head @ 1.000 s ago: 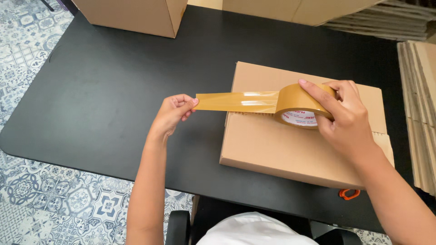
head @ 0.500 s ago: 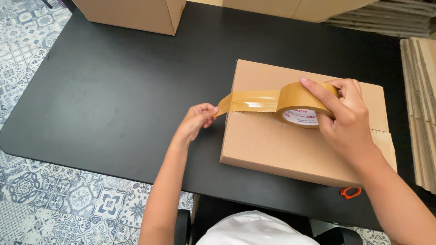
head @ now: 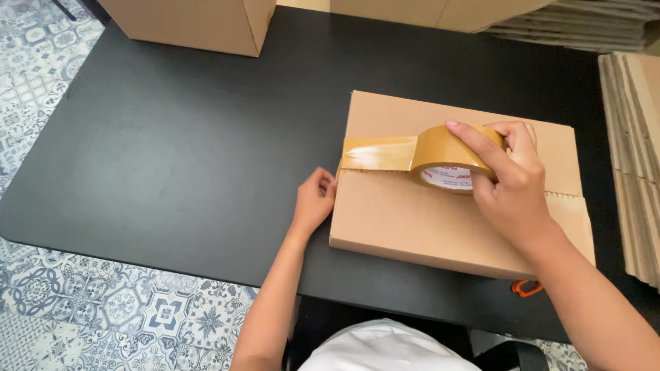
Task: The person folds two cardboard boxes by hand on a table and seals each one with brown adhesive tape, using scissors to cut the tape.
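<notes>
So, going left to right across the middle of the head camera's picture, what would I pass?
Patterned blue-and-white floor tiles → black table top → left hand at the flat brown cardboard box's left edge → brown tape strip → brown packing tape roll → right hand → stacked flat cardboard sheets.

My right hand (head: 512, 189) grips glossy brown plastic tape roll (head: 450, 154); pulled strip shiny, smooth. Flat brown cardboard box (head: 440, 220): matt paper, w/ slightly rough look. Black table (head: 172, 151): matt, smooth. Patterned floor tiles (head: 82, 316) look semi-gloss.
</notes>
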